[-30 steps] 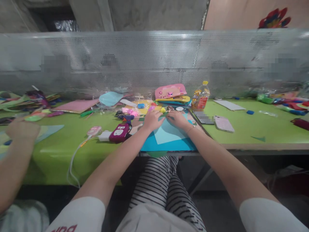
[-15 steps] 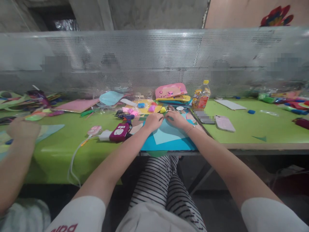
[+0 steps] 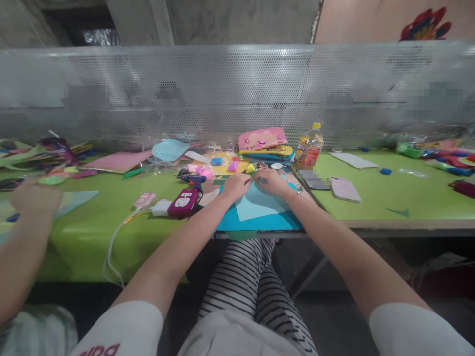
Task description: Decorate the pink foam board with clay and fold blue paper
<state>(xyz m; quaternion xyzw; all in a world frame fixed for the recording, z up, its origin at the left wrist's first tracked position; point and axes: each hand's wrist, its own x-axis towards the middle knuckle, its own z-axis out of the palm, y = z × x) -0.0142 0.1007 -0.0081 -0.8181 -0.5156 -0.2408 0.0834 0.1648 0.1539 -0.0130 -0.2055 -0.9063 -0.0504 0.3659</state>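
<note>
My left hand and my right hand meet over the far edge of a pale blue sheet of paper. Their fingers are curled, with the fingertips close together. Whatever lies between them is too small and too covered to name. Beneath the pale sheet is a brighter blue sheet, reaching the table's front edge. Just beyond my fingertips sits a yellow lump that looks like modelling clay. A pink lump and a blue lump rest farther left on a yellow piece.
Left of my forearm are a maroon power bank and a white cable. A drink bottle and a phone stand and lie to the right. Another person's hand works at far left. A perforated metal screen rises behind.
My right hand's fingers have shifted very slightly at the paper's far edge. Otherwise the two frames look alike.
</note>
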